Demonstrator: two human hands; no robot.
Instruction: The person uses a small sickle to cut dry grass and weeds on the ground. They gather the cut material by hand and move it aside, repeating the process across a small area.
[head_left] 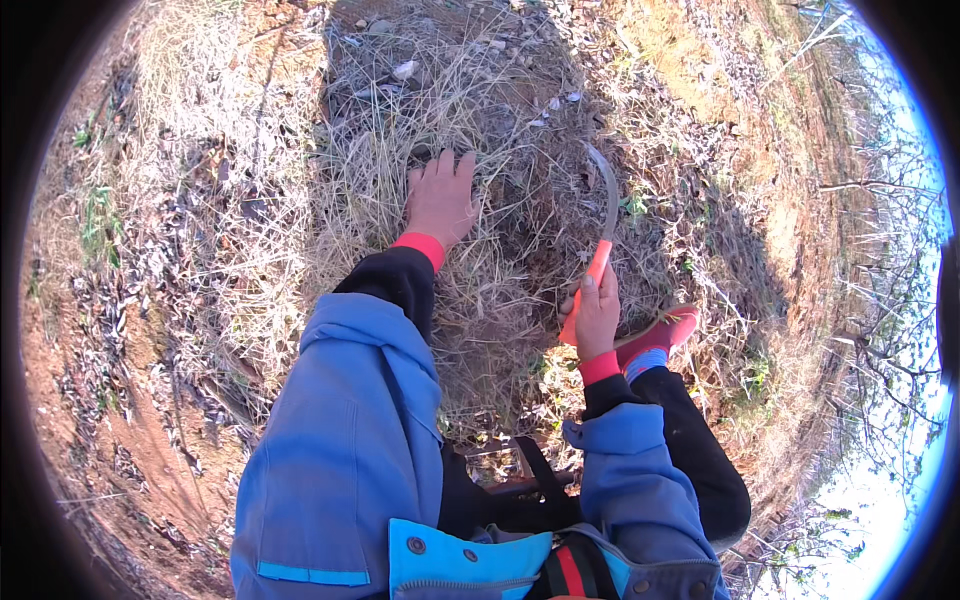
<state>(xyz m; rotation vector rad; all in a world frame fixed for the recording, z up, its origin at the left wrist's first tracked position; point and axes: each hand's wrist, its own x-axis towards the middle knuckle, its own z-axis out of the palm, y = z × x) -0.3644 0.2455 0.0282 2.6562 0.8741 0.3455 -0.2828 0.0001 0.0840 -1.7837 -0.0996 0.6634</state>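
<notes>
sickle [606,215] clamped in right hand [596,315], blade curving up-left from it toward grass tuft [470,130] under flat, spread left hand [440,200].

My left hand [440,197] pressed into dry grass [500,260]; my right hand [597,315] gripped a sickle [603,215], its blade seemingly curving above the grip.

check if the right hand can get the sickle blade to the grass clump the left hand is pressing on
Probably yes. The right hand grips the sickle with its blade already over the dry grass clump, beside the left hand; nothing but loose stalks lies between.
</notes>
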